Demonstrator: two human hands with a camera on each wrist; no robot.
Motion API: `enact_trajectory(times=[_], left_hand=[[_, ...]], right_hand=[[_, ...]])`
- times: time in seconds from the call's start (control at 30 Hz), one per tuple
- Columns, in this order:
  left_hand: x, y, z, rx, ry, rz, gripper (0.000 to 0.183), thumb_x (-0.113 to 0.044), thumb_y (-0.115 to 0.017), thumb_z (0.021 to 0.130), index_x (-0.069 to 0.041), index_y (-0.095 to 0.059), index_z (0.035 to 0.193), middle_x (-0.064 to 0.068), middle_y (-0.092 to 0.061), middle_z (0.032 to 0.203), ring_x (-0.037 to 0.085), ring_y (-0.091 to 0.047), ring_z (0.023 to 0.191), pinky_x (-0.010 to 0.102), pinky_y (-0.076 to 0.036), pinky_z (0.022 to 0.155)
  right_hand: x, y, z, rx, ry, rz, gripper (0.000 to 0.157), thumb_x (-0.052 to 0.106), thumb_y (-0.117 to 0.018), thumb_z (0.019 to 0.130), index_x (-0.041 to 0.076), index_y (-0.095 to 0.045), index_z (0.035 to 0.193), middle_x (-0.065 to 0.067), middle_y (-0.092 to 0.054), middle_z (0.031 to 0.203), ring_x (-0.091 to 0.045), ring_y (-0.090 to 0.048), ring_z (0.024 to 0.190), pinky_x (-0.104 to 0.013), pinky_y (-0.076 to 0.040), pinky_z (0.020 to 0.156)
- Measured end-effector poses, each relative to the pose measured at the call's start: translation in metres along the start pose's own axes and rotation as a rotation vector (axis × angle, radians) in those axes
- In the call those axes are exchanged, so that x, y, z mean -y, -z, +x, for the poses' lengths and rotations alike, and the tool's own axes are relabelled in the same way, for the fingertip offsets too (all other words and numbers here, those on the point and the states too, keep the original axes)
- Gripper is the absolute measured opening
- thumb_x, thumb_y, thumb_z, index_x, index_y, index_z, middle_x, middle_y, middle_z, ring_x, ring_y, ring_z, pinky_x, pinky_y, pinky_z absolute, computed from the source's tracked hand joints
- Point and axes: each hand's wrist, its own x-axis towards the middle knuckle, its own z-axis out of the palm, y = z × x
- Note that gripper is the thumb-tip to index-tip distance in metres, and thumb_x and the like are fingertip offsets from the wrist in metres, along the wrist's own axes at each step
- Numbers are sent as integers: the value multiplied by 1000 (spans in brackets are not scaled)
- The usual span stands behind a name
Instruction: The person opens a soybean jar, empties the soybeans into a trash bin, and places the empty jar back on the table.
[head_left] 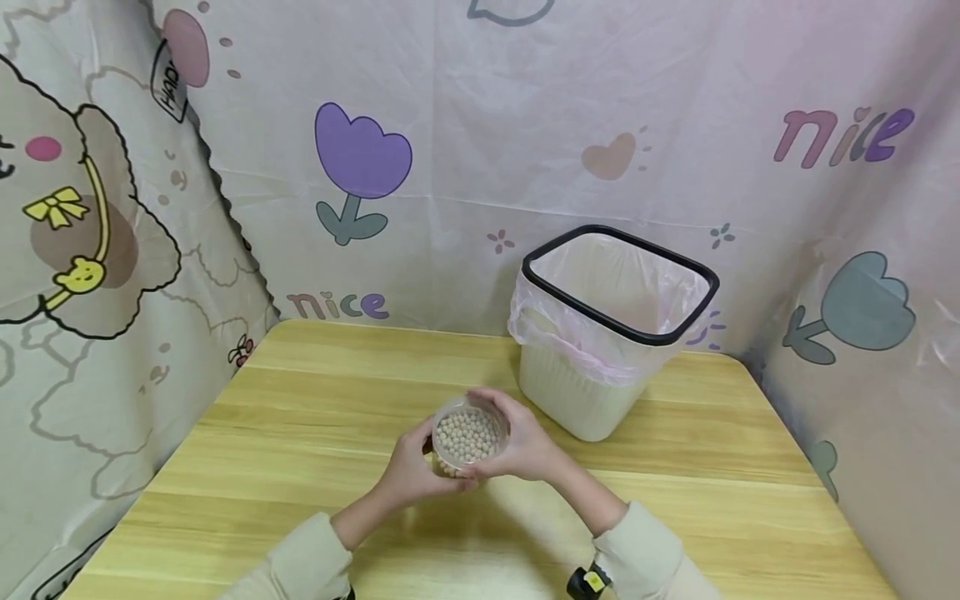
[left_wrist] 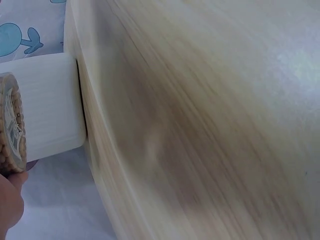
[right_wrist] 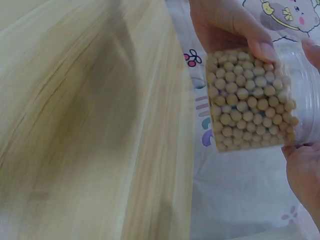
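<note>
A clear plastic jar [head_left: 467, 435] full of small beige balls is held above the table between both hands. From above, its mouth is uncovered and the balls show inside. My left hand [head_left: 408, 468] grips the jar's left and near side, while my right hand [head_left: 527, 443] curls round its right side by the rim. In the right wrist view the jar [right_wrist: 250, 102] is seen from the side, the balls filling its body and the part by the rim bare. Part of the jar's base [left_wrist: 12, 125], bearing a printed label, appears in the left wrist view.
A cream waste bin [head_left: 581, 392] with a black rim and a pinkish liner bag stands on the wooden table [head_left: 337, 375], behind and right of the hands. Printed cloth [head_left: 465, 167] hangs around the table's back and sides.
</note>
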Motion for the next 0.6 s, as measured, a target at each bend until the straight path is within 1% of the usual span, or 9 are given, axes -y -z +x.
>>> enact_trajectory(times=[0.07, 0.17, 0.23, 0.3, 0.37, 0.43, 0.5, 0.57, 0.6], left_hand=[[-7, 1, 0, 13, 13, 5, 86, -14, -84, 56, 2, -42, 129, 17, -60, 113, 16, -61, 97, 24, -55, 77], [-25, 4, 2, 11, 40, 8, 85, -10, -84, 54, 6, -43, 127, 19, -61, 111, 18, -62, 94, 24, -55, 76], [-36, 7, 3, 8, 60, 6, 84, -8, -83, 53, 9, -44, 125, 20, -61, 110, 19, -62, 93, 24, -55, 77], [-42, 9, 3, 4, 67, 6, 83, -8, -84, 53, 10, -44, 124, 21, -61, 109, 18, -61, 93, 23, -55, 77], [-44, 10, 3, 6, 73, 7, 84, -7, -84, 53, 10, -44, 124, 21, -61, 109, 18, -61, 93, 24, -55, 77], [-44, 10, 3, 8, 75, 8, 83, -6, -84, 52, 11, -44, 124, 21, -61, 109, 17, -61, 93, 24, -55, 77], [-43, 11, 3, 8, 64, 5, 83, -7, -84, 52, 11, -45, 123, 21, -61, 108, 14, -61, 92, 24, -55, 77], [-36, 9, 3, 9, 63, -4, 83, -7, -84, 51, 10, -45, 123, 21, -61, 108, 14, -61, 92, 24, -55, 78], [-32, 8, 2, 8, 62, -9, 84, -7, -85, 51, 9, -45, 124, 21, -61, 109, 14, -61, 93, 24, -54, 78]], right_hand=[[0, 3, -1, 10, 6, 39, 88, 7, -83, 57, -1, -37, 131, -15, -46, 131, -28, -48, 116, -28, -42, 100], [-2, 7, -3, 15, 5, 104, 89, 2, -82, 57, -5, -34, 131, -20, -44, 130, -32, -46, 117, -22, -41, 101], [-4, 10, -3, 15, -3, 125, 87, -1, -82, 57, -8, -34, 129, -23, -46, 128, -34, -48, 115, -20, -42, 99], [-6, 13, -4, 25, -6, 140, 80, -2, -81, 58, -9, -39, 125, -24, -49, 125, -32, -50, 114, -20, -43, 98], [-9, 16, -4, 32, -6, 162, 72, -3, -80, 58, -11, -44, 120, -25, -51, 121, -25, -54, 110, -21, -45, 96], [-12, 19, -5, 40, 0, 202, 64, -4, -78, 60, -11, -48, 115, -27, -54, 117, -15, -57, 106, -22, -47, 94], [-13, 22, -6, 43, -1, 242, 58, -3, -77, 62, -13, -50, 112, -31, -55, 113, -7, -58, 102, -23, -48, 91], [-14, 25, -6, 44, -12, 278, 55, -2, -76, 64, -15, -51, 111, -33, -55, 112, -3, -59, 99, -24, -50, 90], [-15, 26, -7, 46, -14, 287, 53, -1, -76, 65, -16, -51, 110, -34, -55, 111, -3, -60, 98, -26, -50, 89]])
